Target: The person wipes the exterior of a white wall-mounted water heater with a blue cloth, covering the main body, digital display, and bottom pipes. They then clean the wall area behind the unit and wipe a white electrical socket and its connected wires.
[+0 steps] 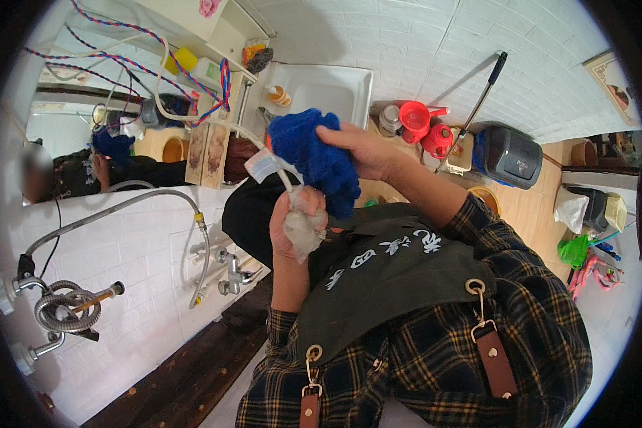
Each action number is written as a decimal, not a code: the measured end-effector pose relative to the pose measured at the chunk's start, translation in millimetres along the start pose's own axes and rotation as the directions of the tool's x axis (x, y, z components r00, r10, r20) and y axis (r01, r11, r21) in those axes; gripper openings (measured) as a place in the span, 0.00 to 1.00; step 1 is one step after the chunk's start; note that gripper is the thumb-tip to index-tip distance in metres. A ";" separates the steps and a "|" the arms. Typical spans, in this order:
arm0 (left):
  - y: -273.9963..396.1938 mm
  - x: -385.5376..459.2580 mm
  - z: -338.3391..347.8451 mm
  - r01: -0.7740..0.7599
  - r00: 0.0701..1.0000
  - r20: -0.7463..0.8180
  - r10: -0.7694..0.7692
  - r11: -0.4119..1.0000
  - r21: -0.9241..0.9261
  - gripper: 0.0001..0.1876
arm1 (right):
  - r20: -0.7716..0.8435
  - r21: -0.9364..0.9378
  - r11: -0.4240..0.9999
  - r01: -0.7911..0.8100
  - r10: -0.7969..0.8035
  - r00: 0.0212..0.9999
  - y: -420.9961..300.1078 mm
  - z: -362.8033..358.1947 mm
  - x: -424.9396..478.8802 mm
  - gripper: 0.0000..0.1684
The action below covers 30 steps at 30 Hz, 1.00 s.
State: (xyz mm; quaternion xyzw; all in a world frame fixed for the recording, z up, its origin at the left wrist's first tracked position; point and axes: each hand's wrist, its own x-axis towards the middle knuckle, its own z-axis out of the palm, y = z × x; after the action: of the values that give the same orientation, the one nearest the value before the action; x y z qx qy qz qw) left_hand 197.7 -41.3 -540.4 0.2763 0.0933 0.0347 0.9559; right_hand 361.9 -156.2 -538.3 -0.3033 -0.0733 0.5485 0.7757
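My left hand [283, 230] grips a white cord [254, 140] near its end, where crumpled translucent plastic [304, 232] is bunched in the palm and hangs below the fingers. A white tag [262, 165] dangles from the cord just above that hand. In my right hand [365, 152] is a bunched blue cloth [313, 158], thumb on top, at the same height and close beside the cord. Whether the cloth touches the cord is hard to tell. From my left hand the cord runs up past a mirror cabinet [219, 69] at the upper left.
A white washbasin [329, 88] with a pump bottle [279, 96] stands ahead. Red-and-blue twisted wires [134, 27] hang across the mirror [75, 139]. On the left wall are a tap [235, 273] and hose [117, 206]. A black bin [511, 158], long-handled pole [476, 107] and red containers [417, 120] stand right.
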 end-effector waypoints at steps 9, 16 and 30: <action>-16.6 -9.9 0.4 0.095 0.953 -0.294 -0.080 0.995 0.038 0.15 | 0.171 -0.623 0.702 0.345 -0.309 0.936 22.4 22.5 1.3 0.22; -25.8 -9.8 1.2 0.224 0.925 -0.380 -0.005 0.815 0.534 0.14 | -0.186 -0.445 0.889 0.108 -0.210 0.960 20.6 29.1 14.4 0.14; -29.4 -22.5 -29.9 0.280 0.940 -0.290 -0.179 0.890 0.360 0.15 | -0.112 -0.626 0.778 -0.047 -0.031 0.993 -16.9 54.7 111.0 0.32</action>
State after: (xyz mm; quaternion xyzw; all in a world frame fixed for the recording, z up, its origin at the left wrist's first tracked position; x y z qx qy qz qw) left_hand 170.2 -53.2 -577.3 0.4441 0.2499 -0.0646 0.8580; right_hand 394.2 -39.0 -509.3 -0.5761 -0.2052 0.4774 0.6309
